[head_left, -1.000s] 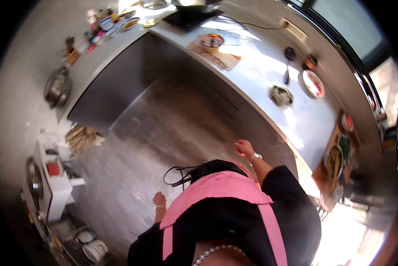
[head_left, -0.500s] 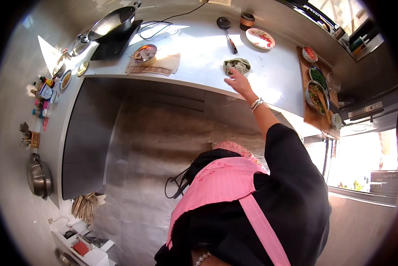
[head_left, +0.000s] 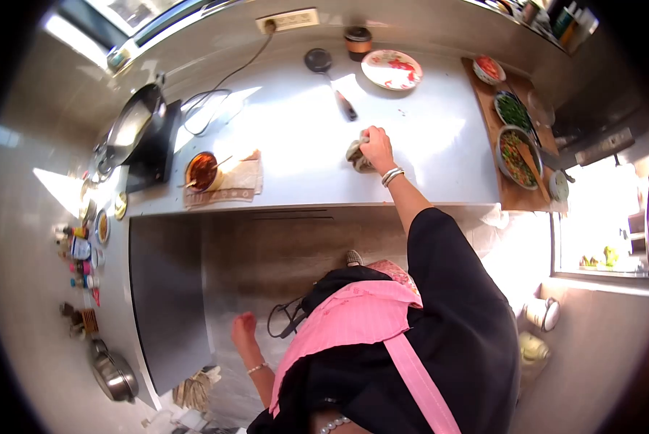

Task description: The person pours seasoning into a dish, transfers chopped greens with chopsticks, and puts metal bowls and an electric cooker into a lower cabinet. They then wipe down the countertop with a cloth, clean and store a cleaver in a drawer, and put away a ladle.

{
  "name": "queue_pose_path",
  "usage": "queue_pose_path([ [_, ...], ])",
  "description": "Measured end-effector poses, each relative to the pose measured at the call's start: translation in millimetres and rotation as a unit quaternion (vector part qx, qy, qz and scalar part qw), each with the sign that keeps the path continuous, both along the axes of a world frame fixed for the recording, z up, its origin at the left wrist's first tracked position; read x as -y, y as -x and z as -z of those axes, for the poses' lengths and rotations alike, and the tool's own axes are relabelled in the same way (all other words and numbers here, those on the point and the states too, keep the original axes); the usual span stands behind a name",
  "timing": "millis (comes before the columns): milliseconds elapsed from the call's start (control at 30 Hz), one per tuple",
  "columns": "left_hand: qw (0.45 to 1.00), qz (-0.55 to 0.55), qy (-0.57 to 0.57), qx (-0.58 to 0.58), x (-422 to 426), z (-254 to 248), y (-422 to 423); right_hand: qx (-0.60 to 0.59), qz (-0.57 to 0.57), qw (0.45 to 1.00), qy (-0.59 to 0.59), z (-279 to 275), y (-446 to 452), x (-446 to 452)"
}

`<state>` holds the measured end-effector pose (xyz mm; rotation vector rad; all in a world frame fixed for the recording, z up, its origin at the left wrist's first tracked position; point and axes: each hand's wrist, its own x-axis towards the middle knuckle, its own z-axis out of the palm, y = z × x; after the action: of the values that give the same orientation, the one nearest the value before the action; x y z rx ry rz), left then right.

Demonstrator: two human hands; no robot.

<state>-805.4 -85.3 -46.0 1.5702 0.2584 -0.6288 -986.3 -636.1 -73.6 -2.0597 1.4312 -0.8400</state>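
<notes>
My right hand is closed on a crumpled greenish dishcloth that rests on the white countertop. Part of the cloth is hidden under my fingers. Just beyond it lies a black ladle, its handle pointing toward the cloth. A patterned plate with red bits on it stands farther back, beside a dark lidded cup. My left hand hangs low beside my pink apron, away from the counter; its fingers are too blurred to make out.
To the left, a bowl of red sauce sits on a folded cloth, near a wok on a black cooktop. At the right, a wooden board bears several bowls of chopped food. A power cord runs to the wall socket.
My right hand has come down and taken hold of the dishcloth, which lay loose on the counter. My left hand has come into view at the lower left. The camera view has shifted.
</notes>
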Motion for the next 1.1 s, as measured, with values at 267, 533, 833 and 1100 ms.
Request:
queue_pose_path([
  [267,0.927,0.368,0.072,0.022,221,-71,-47,0.264,0.042,0.963,-0.027,-109,194,-36],
  [533,0.83,0.551,0.084,0.031,373,-98,-19,-0.068,0.25,0.966,-0.009,-5,276,-47],
  [833,0.806,0.587,0.067,0.038,477,-96,49,-0.142,0.256,0.951,0.095,10,225,-2],
  [1100,0.804,0.593,0.044,0.01,556,-91,137,0.139,0.131,0.977,0.096,-13,181,61],
])
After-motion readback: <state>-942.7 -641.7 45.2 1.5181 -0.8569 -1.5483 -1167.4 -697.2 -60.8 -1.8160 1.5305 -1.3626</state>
